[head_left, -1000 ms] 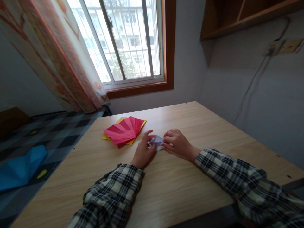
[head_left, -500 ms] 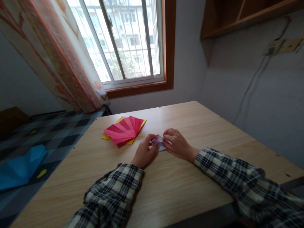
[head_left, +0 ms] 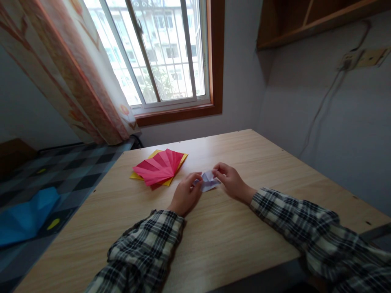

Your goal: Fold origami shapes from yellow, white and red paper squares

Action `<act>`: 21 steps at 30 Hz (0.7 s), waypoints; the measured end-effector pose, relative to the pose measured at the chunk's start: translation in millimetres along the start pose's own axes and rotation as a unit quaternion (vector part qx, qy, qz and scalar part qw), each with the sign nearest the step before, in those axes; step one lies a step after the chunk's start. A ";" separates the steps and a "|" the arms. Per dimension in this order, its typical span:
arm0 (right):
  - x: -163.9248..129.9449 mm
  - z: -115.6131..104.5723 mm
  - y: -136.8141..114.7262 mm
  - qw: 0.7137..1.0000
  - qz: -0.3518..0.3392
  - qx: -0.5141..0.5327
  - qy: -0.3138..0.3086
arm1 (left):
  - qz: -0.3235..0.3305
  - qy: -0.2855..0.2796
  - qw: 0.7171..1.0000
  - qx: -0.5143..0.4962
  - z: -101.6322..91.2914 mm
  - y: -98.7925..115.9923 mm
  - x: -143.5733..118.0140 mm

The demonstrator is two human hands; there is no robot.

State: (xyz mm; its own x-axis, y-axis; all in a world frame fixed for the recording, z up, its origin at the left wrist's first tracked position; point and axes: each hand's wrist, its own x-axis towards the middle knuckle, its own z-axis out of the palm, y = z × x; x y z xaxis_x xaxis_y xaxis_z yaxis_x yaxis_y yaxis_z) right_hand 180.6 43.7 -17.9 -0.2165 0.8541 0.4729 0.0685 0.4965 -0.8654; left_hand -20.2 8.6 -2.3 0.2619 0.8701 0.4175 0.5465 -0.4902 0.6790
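Observation:
A small pale lilac folded paper lies on the wooden table between my two hands. My left hand rests on the table and pinches the paper's left edge with thumb and fingers. My right hand holds the paper's right side, with its fingertips on the upper right corner. Both sleeves are plaid. Part of the paper is hidden under my fingers.
A fanned stack of red paper sheets lies on yellow sheets at the table's far left. Left of the table lies a chequered bed cover with a blue folded sheet on it. Window, curtain and walls stand behind.
My right hand has drawn back to the right, so more of the lilac paper shows between my hands. My left hand has closed in on the paper's left edge.

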 end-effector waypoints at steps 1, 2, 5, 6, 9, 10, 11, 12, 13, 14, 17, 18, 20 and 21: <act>0.5 0.6 1.2 0.999 0.020 0.034 0.011 | 0.006 0.000 1.000 0.008 -0.2 -0.1 -0.1; 1.3 1.0 2.2 0.997 0.038 0.065 0.026 | 0.012 -0.002 1.000 0.016 -0.5 -0.1 -0.3; 4.2 1.3 3.0 0.981 0.103 0.145 0.073 | 0.044 -0.006 0.998 0.052 -2.0 0.1 -0.8; 5.2 1.0 2.6 0.973 0.129 0.170 0.087 | 0.061 -0.007 0.996 0.066 -2.6 0.4 -1.1; 7.4 -0.4 0.5 0.944 0.207 0.226 0.121 | 0.110 -0.003 0.989 0.098 -4.5 1.8 -1.6; 7.9 -1.1 -0.3 0.936 0.230 0.235 0.127 | 0.121 0.000 0.987 0.102 -5.0 2.3 -1.7; 8.3 -1.7 -1.1 0.929 0.250 0.239 0.131 | 0.129 0.005 0.986 0.104 -5.4 2.7 -1.8; 8.7 -2.4 -1.7 0.925 0.266 0.238 0.132 | 0.136 0.010 0.985 0.104 -5.6 3.1 -1.9; 9.2 -3.0 -2.2 0.922 0.279 0.235 0.133 | 0.142 0.017 0.984 0.103 -5.8 3.3 -1.9; 9.6 -3.6 -2.5 0.919 0.288 0.232 0.133 | 0.148 0.025 0.983 0.101 -5.9 3.3 -1.9; 11.2 -4.9 -2.5 0.915 0.307 0.224 0.134 | 0.164 0.057 0.981 0.087 -6.0 3.3 -1.6; 11.7 -5.3 -2.3 0.914 0.313 0.221 0.134 | 0.167 0.070 0.980 0.080 -6.0 3.3 -1.4; 12.7 -6.0 -2.1 0.911 0.326 0.216 0.133 | 0.169 0.099 0.979 0.061 -5.6 2.8 -0.9; 13.2 -6.6 -2.2 0.909 0.333 0.213 0.132 | 0.166 0.113 0.978 0.047 -5.2 2.2 -0.5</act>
State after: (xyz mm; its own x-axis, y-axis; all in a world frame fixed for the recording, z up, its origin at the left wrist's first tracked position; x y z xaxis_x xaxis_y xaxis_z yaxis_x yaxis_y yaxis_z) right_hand 183.9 54.9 -8.7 -0.0202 0.9788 -0.2038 -0.2964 -0.2005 -0.9338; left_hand -23.3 6.9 2.1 0.2603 0.6244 0.7365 0.5352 -0.7281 0.4282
